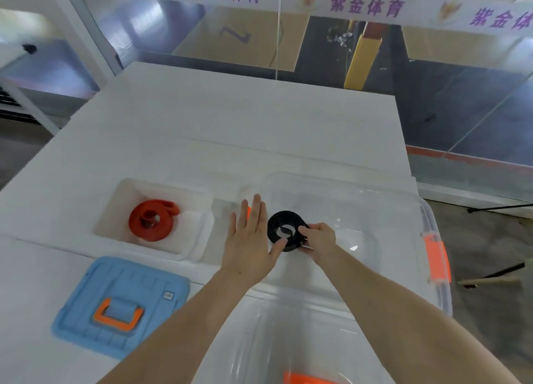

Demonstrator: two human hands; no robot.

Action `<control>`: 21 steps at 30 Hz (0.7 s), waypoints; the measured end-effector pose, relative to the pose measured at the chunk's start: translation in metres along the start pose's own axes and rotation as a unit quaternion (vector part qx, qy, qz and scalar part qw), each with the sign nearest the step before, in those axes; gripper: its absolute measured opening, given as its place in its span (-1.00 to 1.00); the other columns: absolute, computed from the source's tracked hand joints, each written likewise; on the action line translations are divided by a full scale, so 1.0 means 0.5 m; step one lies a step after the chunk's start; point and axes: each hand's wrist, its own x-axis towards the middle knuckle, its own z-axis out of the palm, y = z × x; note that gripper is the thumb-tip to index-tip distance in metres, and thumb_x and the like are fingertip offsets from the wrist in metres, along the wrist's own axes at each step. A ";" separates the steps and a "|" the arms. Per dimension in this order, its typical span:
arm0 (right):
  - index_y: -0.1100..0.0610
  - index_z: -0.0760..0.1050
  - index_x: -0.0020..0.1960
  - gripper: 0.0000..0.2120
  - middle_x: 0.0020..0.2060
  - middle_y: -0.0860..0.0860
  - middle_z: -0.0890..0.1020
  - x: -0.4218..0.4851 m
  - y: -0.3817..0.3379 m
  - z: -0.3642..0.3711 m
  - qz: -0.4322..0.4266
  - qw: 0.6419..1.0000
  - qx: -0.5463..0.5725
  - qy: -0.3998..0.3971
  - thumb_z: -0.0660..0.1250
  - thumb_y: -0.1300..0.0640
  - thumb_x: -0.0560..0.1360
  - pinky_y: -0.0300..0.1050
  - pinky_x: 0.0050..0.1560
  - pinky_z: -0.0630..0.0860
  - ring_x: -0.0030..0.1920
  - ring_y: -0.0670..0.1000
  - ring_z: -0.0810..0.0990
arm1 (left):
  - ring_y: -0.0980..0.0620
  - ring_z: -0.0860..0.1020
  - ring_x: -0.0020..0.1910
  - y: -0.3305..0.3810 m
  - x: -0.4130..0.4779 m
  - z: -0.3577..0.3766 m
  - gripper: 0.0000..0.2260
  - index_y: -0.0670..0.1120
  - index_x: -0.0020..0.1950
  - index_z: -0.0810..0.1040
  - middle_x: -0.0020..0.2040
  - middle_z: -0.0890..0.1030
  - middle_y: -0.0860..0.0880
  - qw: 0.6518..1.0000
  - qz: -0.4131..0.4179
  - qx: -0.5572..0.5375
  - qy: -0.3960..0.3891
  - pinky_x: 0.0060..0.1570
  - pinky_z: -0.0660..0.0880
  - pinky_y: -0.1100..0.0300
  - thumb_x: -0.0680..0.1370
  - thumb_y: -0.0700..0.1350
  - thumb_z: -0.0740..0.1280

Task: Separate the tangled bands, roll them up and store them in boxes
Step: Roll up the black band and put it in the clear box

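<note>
Hands meet over the clear box (383, 210) on the white worktop (230, 124). The right hand (318, 239) pinches the rolled black band (285, 230) in its grip, holding the coil over the box's left part. The left hand (249, 239) is spread flat, fingers straight, its thumb touching the roll's near edge. Left of the clear box, a white box (199, 205) holds a rolled red band (150, 220). Nearer than that white box, a blue lid (86, 311) with an orange handle lies flat.
</note>
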 end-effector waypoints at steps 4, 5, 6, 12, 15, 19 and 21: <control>0.18 0.49 0.01 -0.85 0.13 0.32 0.66 0.025 0.013 0.006 -0.010 1.000 -0.015 0.018 0.45 0.34 0.57 0.27 0.07 0.70 0.14 0.37 0.69 | -0.19 -0.11 0.70 0.001 0.003 0.007 -0.16 -0.17 0.69 -0.08 0.71 -0.21 -0.09 1.000 0.000 -0.002 0.012 0.64 -0.07 -0.15 0.59 0.38 -0.17; 0.18 0.50 0.00 -0.85 0.11 0.30 0.67 0.029 0.014 0.007 -0.014 0.999 -0.018 0.025 0.46 0.34 0.56 0.25 0.03 0.71 0.10 0.34 0.69 | -0.19 -0.09 0.70 0.001 0.004 0.009 -0.17 -0.16 0.70 -0.07 0.72 -0.19 -0.08 1.000 -0.002 -0.001 0.015 0.64 -0.06 -0.16 0.59 0.38 -0.17; 0.18 0.52 0.00 -0.85 0.08 0.28 0.67 0.035 0.015 0.008 -0.020 0.999 -0.020 0.031 0.46 0.34 0.56 0.24 0.02 0.71 0.06 0.29 0.69 | -0.19 -0.10 0.70 0.001 0.004 0.010 -0.17 -0.15 0.70 -0.09 0.72 -0.19 -0.07 1.000 -0.003 -0.002 0.016 0.64 -0.06 -0.17 0.60 0.37 -0.17; 0.14 0.55 0.36 -0.53 0.16 0.17 0.69 0.071 0.031 0.007 -0.008 0.999 -0.040 0.025 0.51 0.25 0.46 0.19 0.18 0.67 0.16 0.25 0.69 | -0.19 -0.12 0.70 -0.001 0.005 0.015 -0.17 -0.12 0.70 -0.16 0.71 -0.22 -0.07 1.000 -0.003 0.006 0.017 0.64 -0.09 -0.19 0.59 0.38 -0.17; 0.16 0.49 0.42 -0.46 0.32 0.16 0.62 0.088 0.033 0.007 0.007 0.999 -0.038 0.005 0.50 0.21 0.46 0.13 0.20 0.62 0.28 0.25 0.62 | -0.20 -0.14 0.69 0.004 0.005 0.012 -0.16 -0.12 0.70 -0.17 0.71 -0.23 -0.07 1.000 -0.003 0.010 0.015 0.64 -0.09 -0.20 0.56 0.38 -0.21; 0.12 0.50 0.20 -0.72 0.30 0.17 0.58 0.055 0.009 0.003 0.020 0.999 -0.018 -0.034 0.45 0.26 0.53 0.08 0.12 0.54 0.19 0.20 0.58 | -0.21 -0.14 0.69 0.005 0.004 0.009 -0.16 -0.12 0.70 -0.18 0.71 -0.25 -0.07 1.000 -0.004 0.012 0.010 0.64 -0.08 -0.20 0.56 0.38 -0.21; 0.11 0.34 0.56 -0.41 0.51 0.14 0.43 0.042 0.003 -0.002 0.028 0.999 -0.006 -0.042 0.43 0.27 0.57 0.16 0.35 0.52 0.45 0.24 0.47 | -0.22 -0.15 0.69 0.005 0.003 0.009 -0.17 -0.11 0.70 -0.18 0.70 -0.25 -0.07 1.000 -0.006 0.018 0.007 0.64 -0.08 -0.21 0.57 0.37 -0.18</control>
